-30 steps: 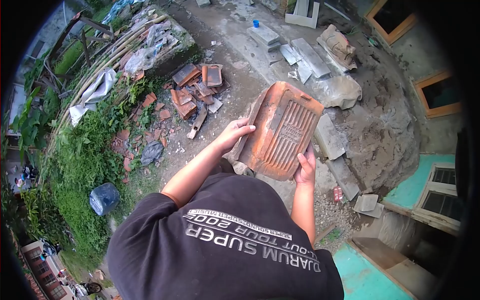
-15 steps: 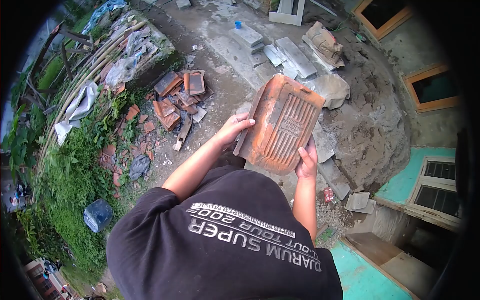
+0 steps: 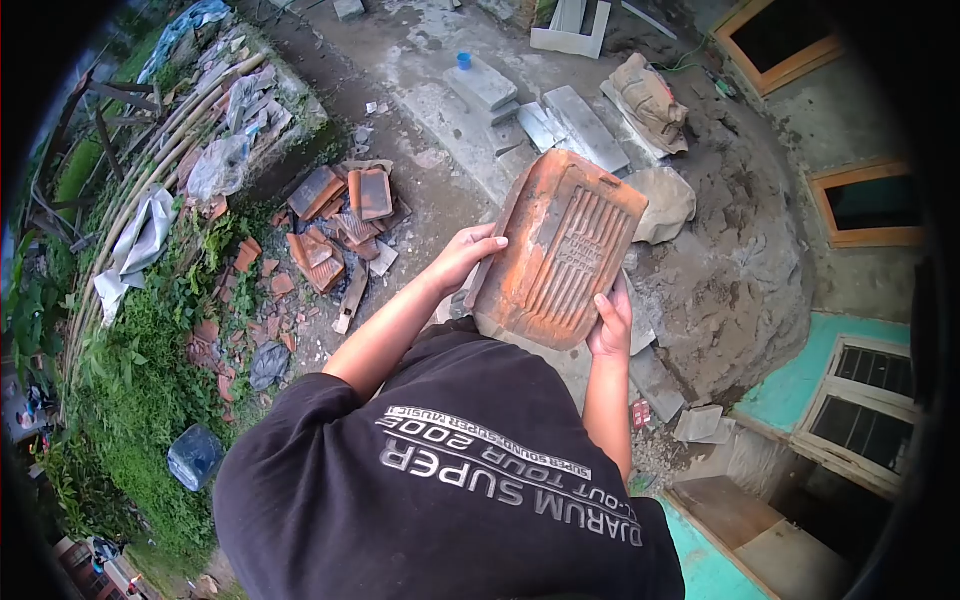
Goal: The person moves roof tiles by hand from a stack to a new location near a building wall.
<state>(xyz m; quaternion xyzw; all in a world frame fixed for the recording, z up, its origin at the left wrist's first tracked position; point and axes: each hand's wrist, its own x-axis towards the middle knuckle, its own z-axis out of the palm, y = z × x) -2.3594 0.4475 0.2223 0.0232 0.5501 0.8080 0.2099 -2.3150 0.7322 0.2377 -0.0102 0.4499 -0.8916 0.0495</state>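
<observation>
An orange clay roof tile (image 3: pixel 560 250), ribbed and with stamped lettering, is held up in front of my chest. My left hand (image 3: pixel 468 258) grips its left edge, thumb on the face and the other fingers behind. On the lower right edge, my right hand (image 3: pixel 611 318) clasps it the same way, its fingers mostly hidden. A heap of broken roof tiles (image 3: pixel 345 215) lies on the ground to the left, beyond my left forearm.
Grey concrete slabs (image 3: pixel 585 128) lie ahead, with a blue cup (image 3: pixel 464 61) on one. At right is a sand mound (image 3: pixel 735 270) beside a full sack (image 3: pixel 645 105). Green plants (image 3: pixel 140 420) and a blue plastic container (image 3: pixel 195 457) are at left.
The ground, tile heap and slabs have shifted slightly left in view. Both hands keep the same grip on the roof tile, which stays in nearly the same spot.
</observation>
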